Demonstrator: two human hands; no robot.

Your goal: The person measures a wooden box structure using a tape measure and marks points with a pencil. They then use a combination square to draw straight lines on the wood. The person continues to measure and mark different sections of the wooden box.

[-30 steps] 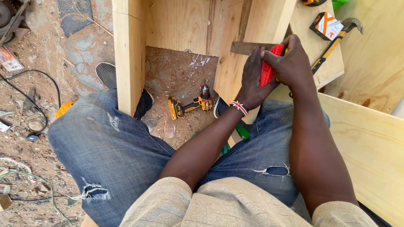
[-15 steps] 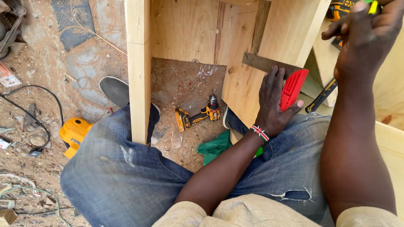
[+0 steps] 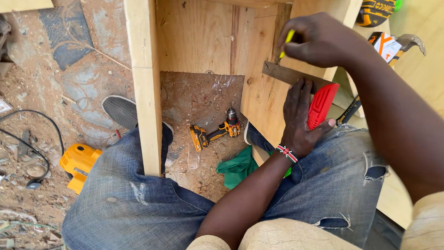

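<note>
My left hand [image 3: 300, 118] presses a try square against a wooden side panel [image 3: 263, 99]; its red handle [image 3: 321, 105] sits under my thumb and its metal blade [image 3: 289, 74] lies across the board. My right hand [image 3: 319, 41] is closed around a yellow pencil [image 3: 286, 40], with the tip just above the blade near the panel's upper edge. A beaded bracelet [image 3: 287, 153] circles my left wrist. The panel stands between my knees in blue jeans.
A wooden post [image 3: 145, 88] rises by my left knee. On the dirt floor lie a yellow-black cordless drill [image 3: 213, 133], a green cloth [image 3: 238, 167], a yellow tool [image 3: 77, 163] and black cables [image 3: 27, 139]. A hammer [image 3: 407, 44] and tape measure [image 3: 375, 11] rest at the upper right.
My right hand went off to the upper right, came back with the yellow pencil and now rests over the blade. My left hand kept the square on the panel.
</note>
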